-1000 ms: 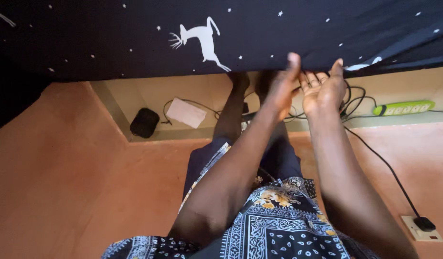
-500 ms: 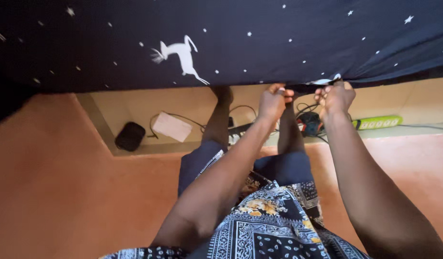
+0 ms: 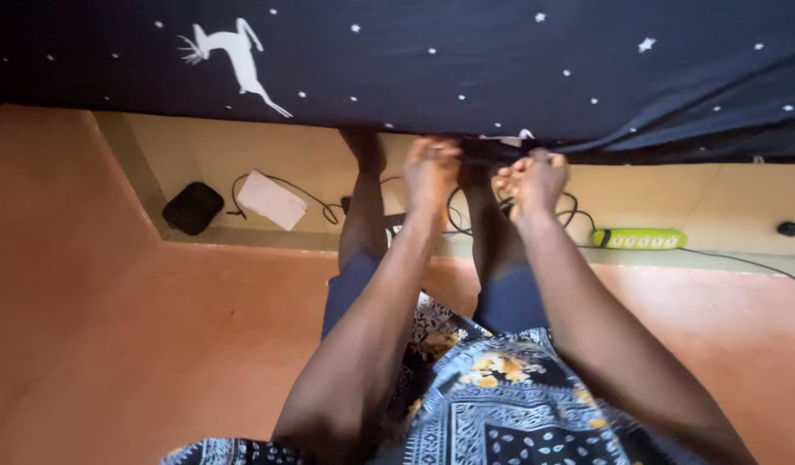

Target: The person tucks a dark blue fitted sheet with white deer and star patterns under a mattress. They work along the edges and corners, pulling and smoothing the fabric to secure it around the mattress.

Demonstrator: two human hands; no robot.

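Both hands up at the lower edge of a dark navy sheet point(image 3: 432, 69) w/ small white stars and a white deer print point(image 3: 229, 53), stretched across the far top of the scene. Left hand point(image 3: 430, 169) is curled tight, fingers pinching the sheet's hem from below. Right hand point(image 3: 532, 177) just beside it, to the right, also closed in a fist on the same hem; a bit of white print shows at the fold between the two hands. Hem is bunched where they grip, approx. centre of the scene, above the legs.

Below the sheet: pale yellowish wall and a low ledge. On the ledge, far left, a small black rounded device point(image 3: 192, 207), a white flat box point(image 3: 272, 200) just right of it w/ a thin cable. Tangle of black cables point(image 3: 466, 211) behind the hands. Green power strip point(image 3: 638, 238) to the right, cord running off right. No containers in view.

Near side: orange-brown floor point(image 3: 156, 344), patterned blue-white cloth point(image 3: 509, 405) over the lap.
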